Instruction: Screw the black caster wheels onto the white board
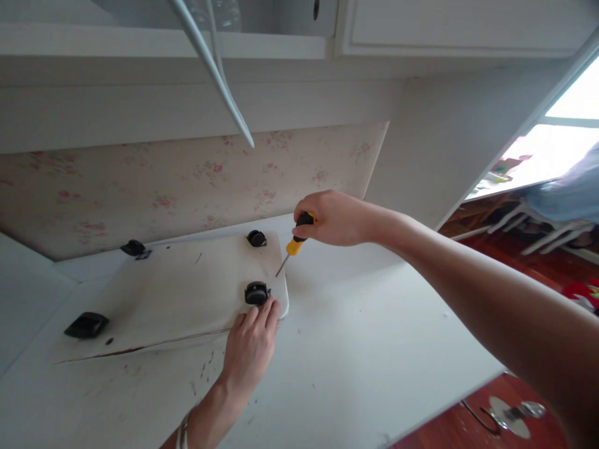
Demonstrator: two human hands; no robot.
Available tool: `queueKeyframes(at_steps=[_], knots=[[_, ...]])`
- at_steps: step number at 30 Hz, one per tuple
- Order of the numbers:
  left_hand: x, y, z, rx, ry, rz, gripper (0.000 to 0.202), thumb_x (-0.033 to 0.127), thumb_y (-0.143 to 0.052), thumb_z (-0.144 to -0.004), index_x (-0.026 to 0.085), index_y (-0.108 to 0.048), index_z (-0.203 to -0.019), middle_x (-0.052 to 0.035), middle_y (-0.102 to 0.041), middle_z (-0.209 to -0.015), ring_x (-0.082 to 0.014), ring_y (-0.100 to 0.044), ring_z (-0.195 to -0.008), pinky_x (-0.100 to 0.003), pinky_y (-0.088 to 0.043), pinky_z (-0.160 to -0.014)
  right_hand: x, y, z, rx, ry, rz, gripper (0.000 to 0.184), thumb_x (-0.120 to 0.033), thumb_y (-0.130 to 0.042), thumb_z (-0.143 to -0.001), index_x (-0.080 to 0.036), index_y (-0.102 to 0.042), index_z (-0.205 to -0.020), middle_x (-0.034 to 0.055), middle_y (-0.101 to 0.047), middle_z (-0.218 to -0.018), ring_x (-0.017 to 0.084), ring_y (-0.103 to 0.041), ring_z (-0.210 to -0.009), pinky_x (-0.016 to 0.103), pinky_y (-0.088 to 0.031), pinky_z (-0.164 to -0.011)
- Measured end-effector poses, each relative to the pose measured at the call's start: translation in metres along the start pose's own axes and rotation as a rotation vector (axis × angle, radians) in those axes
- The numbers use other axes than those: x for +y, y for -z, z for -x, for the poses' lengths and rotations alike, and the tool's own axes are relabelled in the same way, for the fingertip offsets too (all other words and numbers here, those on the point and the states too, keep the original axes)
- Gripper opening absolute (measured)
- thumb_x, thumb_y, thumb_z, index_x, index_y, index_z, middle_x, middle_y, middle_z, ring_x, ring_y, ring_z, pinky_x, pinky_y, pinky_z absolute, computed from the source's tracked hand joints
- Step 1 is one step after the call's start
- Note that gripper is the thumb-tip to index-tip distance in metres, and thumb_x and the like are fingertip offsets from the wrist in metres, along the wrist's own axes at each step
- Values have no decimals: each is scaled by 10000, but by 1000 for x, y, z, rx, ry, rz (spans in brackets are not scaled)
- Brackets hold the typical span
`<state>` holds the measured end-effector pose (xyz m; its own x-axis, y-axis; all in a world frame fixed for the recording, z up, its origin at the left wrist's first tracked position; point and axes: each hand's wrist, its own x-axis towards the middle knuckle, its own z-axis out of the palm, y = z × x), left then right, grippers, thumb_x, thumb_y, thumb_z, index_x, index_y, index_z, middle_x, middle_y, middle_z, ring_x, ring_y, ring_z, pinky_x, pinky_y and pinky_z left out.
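Observation:
In my right hand (pixel 322 215) is a screwdriver (pixel 294 245) with a yellow and black handle, its shaft slanting down to the left. The tip is close to the near right caster (pixel 256 293) and looks slightly apart from it. My left hand (pixel 253 337) has its fingers closed together at the near side of that caster's base; the exact grip is partly hidden. The casters stand on a white board (pixel 187 287) lying flat. Others on it are the far right caster (pixel 256 238), the far left caster (pixel 133 247) and the near left caster (pixel 87 325).
The board rests on a white counter (pixel 355 337) against a flowered back panel (pixel 210 181). A white cable (pixel 215 72) hangs from the shelf (pixel 154 47) above. A side wall (pixel 449 125) stands on the right. Beyond it are a red-brown floor and a blurred person (pixel 571 187).

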<state>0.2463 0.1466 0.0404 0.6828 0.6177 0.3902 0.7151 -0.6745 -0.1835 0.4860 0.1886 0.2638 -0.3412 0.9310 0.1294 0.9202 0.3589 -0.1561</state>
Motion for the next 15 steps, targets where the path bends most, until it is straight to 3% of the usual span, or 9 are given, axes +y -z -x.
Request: queueKeyframes(at_steps=[6,15], knots=[[0,0,-1,-16,11,9,353,150,-551,-939,171,-616,-1285,-81,-663,-1313,-236,-632,-934,-386,-516,-783,4,-22,15,87,-104,-140,202,-356,-582,-862,-202,-705,-905,36,-708,-903,165,-591,-779,272,-401,-685],[0,-2,0,-21,14,30,373,141,-461,-957,167,-611,-1297,-109,-648,-1330,-239,-625,-938,-399,-519,-793,1,-27,20,69,-132,-177,172,-339,-588,-858,-221,-708,-892,34,-719,-896,178,-602,-778,295,-415,-690]])
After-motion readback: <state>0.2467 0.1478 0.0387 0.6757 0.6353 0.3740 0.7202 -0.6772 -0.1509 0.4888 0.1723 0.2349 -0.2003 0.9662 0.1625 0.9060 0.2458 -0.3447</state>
